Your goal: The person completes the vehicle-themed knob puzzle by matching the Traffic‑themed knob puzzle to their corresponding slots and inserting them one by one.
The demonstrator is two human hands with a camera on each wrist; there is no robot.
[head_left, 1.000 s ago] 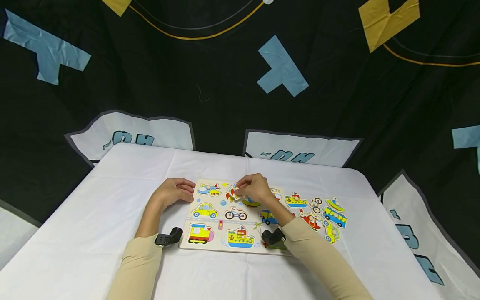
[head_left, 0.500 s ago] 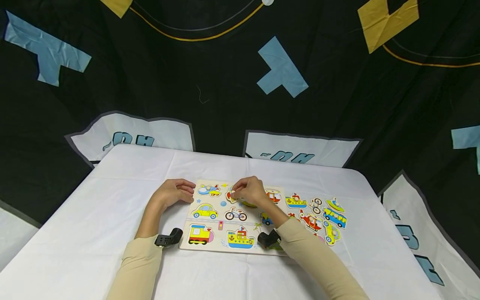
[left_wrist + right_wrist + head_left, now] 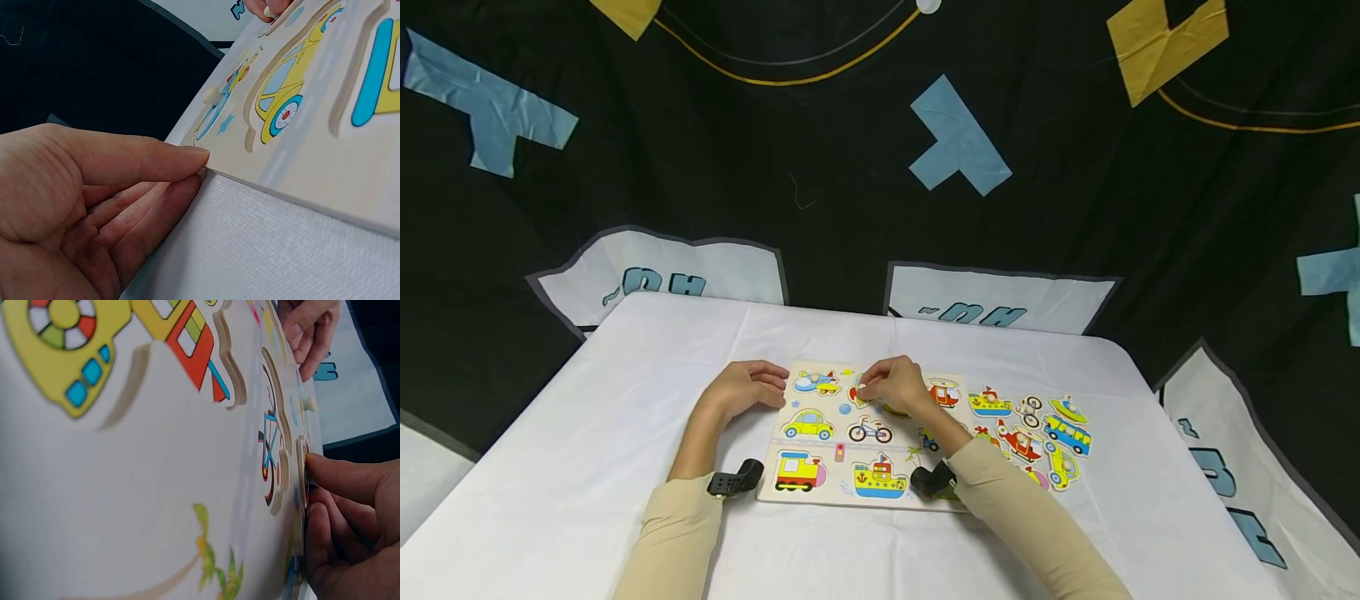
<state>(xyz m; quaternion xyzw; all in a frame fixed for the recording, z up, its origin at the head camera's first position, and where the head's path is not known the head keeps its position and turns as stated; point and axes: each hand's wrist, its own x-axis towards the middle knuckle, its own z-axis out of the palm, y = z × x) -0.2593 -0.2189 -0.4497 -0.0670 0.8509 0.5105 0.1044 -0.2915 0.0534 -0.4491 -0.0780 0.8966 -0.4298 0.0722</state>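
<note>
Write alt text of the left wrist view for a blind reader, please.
Left hand pinches the edge of a puzzle board on white cloth. The board shows a knobbed plane and an unfilled yellow car cutout; part of the right hand appears at top.

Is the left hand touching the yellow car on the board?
Apart. The left wrist view shows bare board between the left hand and the yellow car.

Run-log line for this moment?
left hand: touching board edge | right hand: pinching piece at far row | airplane piece: on board | loose pieces: right of board
</note>
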